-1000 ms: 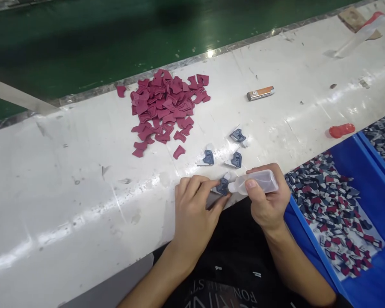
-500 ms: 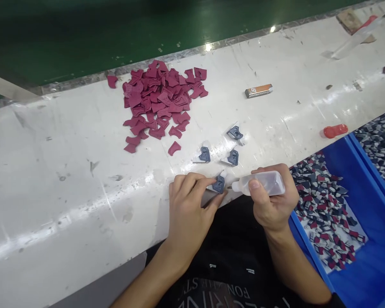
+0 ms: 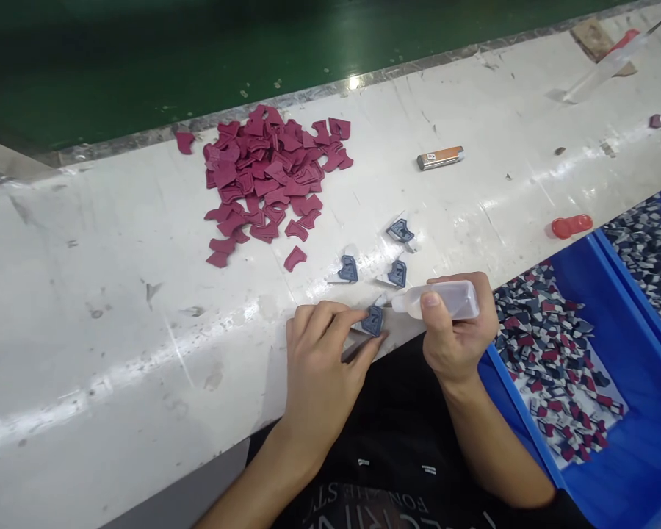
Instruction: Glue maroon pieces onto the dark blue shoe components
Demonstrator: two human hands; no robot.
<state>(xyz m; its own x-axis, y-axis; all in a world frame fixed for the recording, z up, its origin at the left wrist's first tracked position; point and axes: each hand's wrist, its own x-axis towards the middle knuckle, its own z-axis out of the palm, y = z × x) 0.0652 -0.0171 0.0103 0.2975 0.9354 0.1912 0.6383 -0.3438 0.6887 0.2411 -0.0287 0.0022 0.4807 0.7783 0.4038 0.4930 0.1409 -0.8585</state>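
bottle tip at a blue piece

white bench [image 3: 115, 294] carries a maroon pile [image 3: 269, 176] far left. right hand [image 3: 454, 342] fingers grip a clear bottle [image 3: 441, 300], nozzle touching a blue piece [image 3: 373, 321] pinned at the near edge by left hand [image 3: 322, 364] fingers.

White bench [image 3: 115, 294], scuffed, glossy | maroon cut pieces [image 3: 269, 180] heaped well beyond left fingers [image 3: 330, 317] | three blue-grey pieces [image 3: 397, 272] just past fingertips, a fourth [image 3: 373, 320] under them | lighter [image 3: 439, 157] farther out | red cap [image 3: 571, 225] right of right-hand fingers [image 3: 430, 300]
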